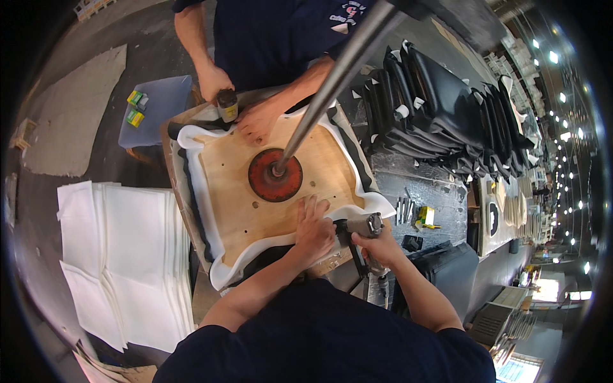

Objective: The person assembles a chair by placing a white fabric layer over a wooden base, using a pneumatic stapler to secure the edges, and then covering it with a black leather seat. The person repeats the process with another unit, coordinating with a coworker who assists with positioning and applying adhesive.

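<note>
A square wooden board (233,198) lies in front of me, edged by white foam padding (205,210) and a black cover (271,258). A red round plate (263,185) at the end of a metal rod (332,83) presses on the board's middle. My left hand (313,226) lies at the near edge, its fingers stretched out over the wood. My right hand (378,246) is wrapped round a staple gun (365,225), whose nose points left toward the near edge beside my left hand. What lies under my left palm is hidden.
Across the board, a co-worker's hand holds another staple gun (227,105); their other hand (258,121) presses the far edge. Stacked black covers (440,96) stand right, white foam sheets (134,249) left. Small boxes (135,118) sit on a stool (159,102); a yellow-green box (426,216) lies right.
</note>
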A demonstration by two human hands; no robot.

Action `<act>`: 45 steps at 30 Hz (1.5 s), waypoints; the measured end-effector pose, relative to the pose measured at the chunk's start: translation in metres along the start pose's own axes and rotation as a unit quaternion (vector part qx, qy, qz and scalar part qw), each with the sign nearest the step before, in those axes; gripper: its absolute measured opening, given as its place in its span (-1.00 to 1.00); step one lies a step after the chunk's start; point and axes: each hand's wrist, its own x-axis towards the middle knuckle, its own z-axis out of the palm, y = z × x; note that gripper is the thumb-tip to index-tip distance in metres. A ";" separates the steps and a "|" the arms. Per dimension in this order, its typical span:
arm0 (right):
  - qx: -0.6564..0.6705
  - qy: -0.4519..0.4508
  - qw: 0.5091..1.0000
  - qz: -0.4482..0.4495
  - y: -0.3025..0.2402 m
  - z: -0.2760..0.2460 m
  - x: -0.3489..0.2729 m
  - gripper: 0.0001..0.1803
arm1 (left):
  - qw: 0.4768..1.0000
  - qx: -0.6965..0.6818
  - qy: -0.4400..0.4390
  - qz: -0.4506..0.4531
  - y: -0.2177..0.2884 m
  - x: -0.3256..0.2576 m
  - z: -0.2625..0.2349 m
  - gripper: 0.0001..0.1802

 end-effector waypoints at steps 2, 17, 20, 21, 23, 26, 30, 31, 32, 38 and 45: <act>-0.021 -0.026 0.999 0.013 -0.014 0.002 0.008 -0.67 | 1.000 -0.001 -0.007 -0.014 -0.002 0.000 0.000 -0.74; -0.082 0.048 0.995 -0.038 -0.036 0.026 0.011 -0.68 | 1.000 0.012 0.015 0.003 -0.012 -0.002 0.002 -0.77; -0.051 0.024 0.998 -0.009 -0.028 0.024 0.011 -0.67 | 1.000 0.011 0.003 -0.019 -0.008 -0.005 0.003 -0.75; -0.040 0.013 0.999 0.001 -0.029 0.023 0.011 -0.67 | 0.999 0.010 -0.011 -0.034 -0.007 -0.002 0.002 -0.74; -0.070 0.024 0.997 0.003 -0.029 0.025 0.008 -0.68 | 0.999 0.001 -0.019 -0.038 -0.008 -0.002 -0.001 -0.74; -0.090 0.024 0.996 -0.001 -0.032 0.027 0.006 -0.68 | 0.999 -0.008 -0.013 -0.041 -0.007 -0.002 0.000 -0.75; -0.092 0.021 0.995 -0.015 -0.031 0.024 0.009 -0.65 | 0.999 0.004 0.000 -0.034 -0.006 -0.004 0.003 -0.75; -0.105 0.026 0.994 -0.017 -0.031 0.024 0.010 -0.65 | 0.999 0.008 0.000 -0.032 -0.007 -0.003 0.004 -0.75; -0.119 0.031 0.992 -0.019 -0.031 0.023 0.011 -0.65 | 0.999 0.011 0.000 -0.030 -0.006 -0.001 0.005 -0.75; -0.090 0.031 0.995 0.017 -0.029 0.023 0.012 -0.62 | 0.998 0.027 -0.064 0.006 -0.014 -0.022 -0.028 -0.66; -0.043 0.015 0.999 0.017 -0.026 0.025 0.012 -0.60 | 0.997 0.066 -0.030 0.020 -0.015 -0.033 -0.025 -0.58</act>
